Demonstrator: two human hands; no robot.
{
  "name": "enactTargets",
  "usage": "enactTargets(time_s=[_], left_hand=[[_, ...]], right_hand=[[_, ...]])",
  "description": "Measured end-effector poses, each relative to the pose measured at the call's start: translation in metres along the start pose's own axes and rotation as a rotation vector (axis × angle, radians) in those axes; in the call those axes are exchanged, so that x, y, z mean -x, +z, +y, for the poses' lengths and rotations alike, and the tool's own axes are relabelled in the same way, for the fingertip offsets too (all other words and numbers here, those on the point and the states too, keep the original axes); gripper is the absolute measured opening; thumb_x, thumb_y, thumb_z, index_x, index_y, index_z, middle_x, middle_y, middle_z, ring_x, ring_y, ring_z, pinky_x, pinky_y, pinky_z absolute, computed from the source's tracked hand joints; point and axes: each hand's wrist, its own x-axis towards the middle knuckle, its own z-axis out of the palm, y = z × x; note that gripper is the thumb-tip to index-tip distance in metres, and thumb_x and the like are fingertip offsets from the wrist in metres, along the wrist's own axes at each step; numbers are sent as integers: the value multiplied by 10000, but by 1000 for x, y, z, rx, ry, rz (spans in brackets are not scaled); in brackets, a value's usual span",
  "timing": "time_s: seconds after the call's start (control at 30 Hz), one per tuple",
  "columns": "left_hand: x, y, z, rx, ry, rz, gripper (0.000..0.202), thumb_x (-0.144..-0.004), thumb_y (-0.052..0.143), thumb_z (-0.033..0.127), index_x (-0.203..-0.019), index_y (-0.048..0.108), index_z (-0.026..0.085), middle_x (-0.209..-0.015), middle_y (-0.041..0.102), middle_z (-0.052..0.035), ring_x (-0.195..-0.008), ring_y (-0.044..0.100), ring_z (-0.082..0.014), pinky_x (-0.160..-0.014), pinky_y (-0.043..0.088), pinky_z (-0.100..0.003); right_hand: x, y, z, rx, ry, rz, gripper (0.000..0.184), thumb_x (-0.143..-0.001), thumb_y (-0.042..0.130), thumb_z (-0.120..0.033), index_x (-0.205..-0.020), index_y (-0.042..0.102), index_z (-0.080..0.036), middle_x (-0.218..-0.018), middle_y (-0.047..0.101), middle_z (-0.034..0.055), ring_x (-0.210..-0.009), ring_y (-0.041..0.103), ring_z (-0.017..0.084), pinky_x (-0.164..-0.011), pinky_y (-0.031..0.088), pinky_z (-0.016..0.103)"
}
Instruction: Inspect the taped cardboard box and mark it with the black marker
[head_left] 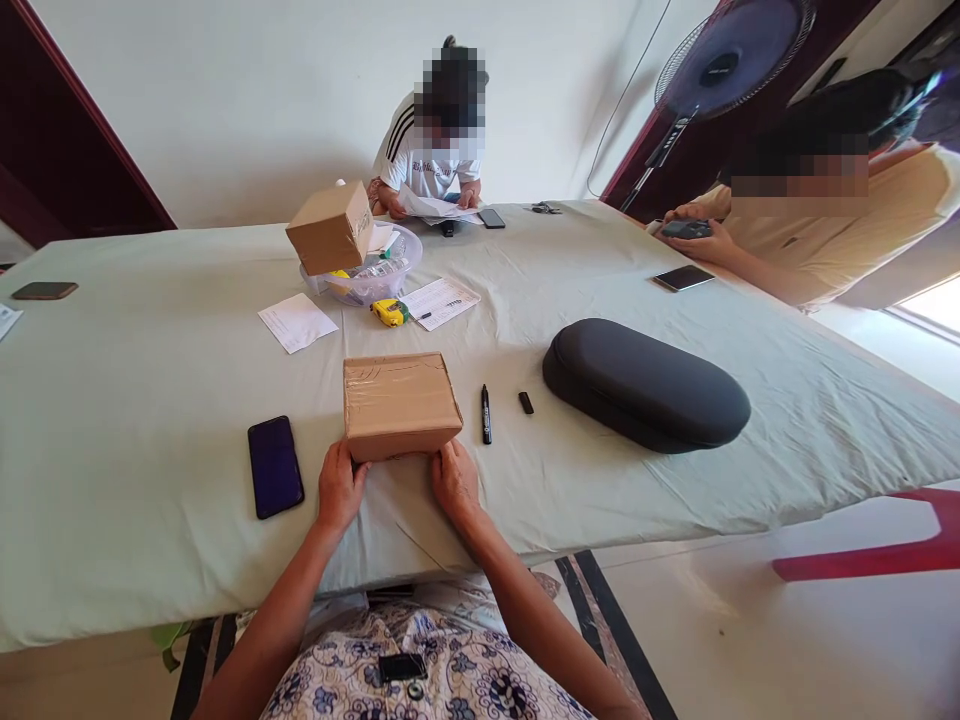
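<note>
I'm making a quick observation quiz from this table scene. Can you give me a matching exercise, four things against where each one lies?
Things:
1. sealed box
2. dark phone
3. black marker
4. tape measure

Places:
A. just right of the sealed box, lying on the cloth
B. between the left hand and right hand, at the near edge
C. farther back, beside the plastic bowl
D. left of the sealed box, flat on the cloth

Pairs: 1-B, 2-D, 3-A, 4-C
</note>
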Motion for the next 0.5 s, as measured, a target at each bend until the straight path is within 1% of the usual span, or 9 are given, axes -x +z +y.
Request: enactTargets(time_s=[0.13, 0.23, 0.3, 0.4, 0.43, 0.5], left_hand=[[0, -1, -1, 4, -17, -12, 250, -851, 636, 220, -1096, 619, 175, -1029, 648, -119, -1027, 649, -306, -897, 555, -479], [0, -1, -3, 12, -22, -19, 245, -852, 645, 223, -1090, 626, 169, -1027, 643, -117, -1012, 650, -300, -898, 554, -478], [0, -1, -4, 23, -28, -24, 255, -852, 646, 220, -1101, 630, 165, -1024, 641, -109, -985, 657, -284, -882, 561, -459], [0, -3, -5, 59, -40, -34, 318, -859, 648, 230, -1172, 627, 176, -1024, 641, -81, -882, 667, -223, -812, 580, -389], [0, -5, -5, 85, -40, -34, 352, -865, 653, 249, -1210, 624, 182, -1046, 642, -81, -876, 669, -211, -801, 585, -373], [0, -8, -5, 143, -32, -22, 442, -885, 660, 313, -1308, 603, 197, -1143, 633, -102, -968, 679, -219, -834, 593, -371]], right_hand=[[3, -2, -1, 2, -19, -30, 175, -847, 426, -136, -876, 585, -205, -890, 648, 96, -846, 556, 230, -767, 435, 340], [3, -5, -1, -14, -16, -66, 96, -847, 494, -190, -880, 583, -205, -898, 645, 91, -841, 559, 230, -760, 441, 339], [4, -6, 0, -50, -12, -70, 70, -867, 524, -230, -882, 589, -207, -899, 649, 86, -844, 567, 228, -760, 447, 337], [4, -8, 2, -133, -18, -50, 93, -901, 526, -251, -871, 605, -212, -876, 651, 71, -826, 577, 217, -748, 458, 324], [4, -9, 3, -154, -19, -45, 99, -906, 532, -256, -863, 611, -215, -863, 651, 64, -808, 578, 211, -734, 459, 318], [4, -10, 4, -175, -26, -46, 111, -912, 553, -270, -850, 628, -218, -845, 654, 55, -773, 579, 204, -704, 460, 311]])
